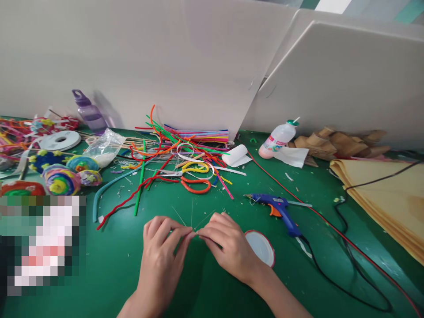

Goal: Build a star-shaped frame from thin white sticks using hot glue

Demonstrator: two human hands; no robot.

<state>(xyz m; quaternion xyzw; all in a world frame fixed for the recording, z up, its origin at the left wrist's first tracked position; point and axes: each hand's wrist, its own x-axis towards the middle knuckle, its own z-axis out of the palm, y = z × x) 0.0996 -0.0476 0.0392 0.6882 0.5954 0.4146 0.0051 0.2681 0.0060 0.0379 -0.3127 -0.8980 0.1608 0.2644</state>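
Low over the green table, my left hand (162,249) and my right hand (230,247) meet fingertip to fingertip. Both pinch the thin wires (191,213), whose fine ends fan out upward and to the sides. Where they join is mostly covered by my fingers. Just right of my right hand lies a round white lid (260,248) with a red rim. Beyond my hands are scissors (196,185) with orange and yellow handles. A blue glue gun (278,206) with an orange trigger lies on its side to the right.
Colourful pipe cleaners (165,143) are heaped at the back. Yarn-like round pieces (62,179), a ribbon spool (61,140) and a purple bottle (89,112) stand left. At right are a plastic bottle (278,138), folded yellow sheets (380,190) and a black cord (331,282).
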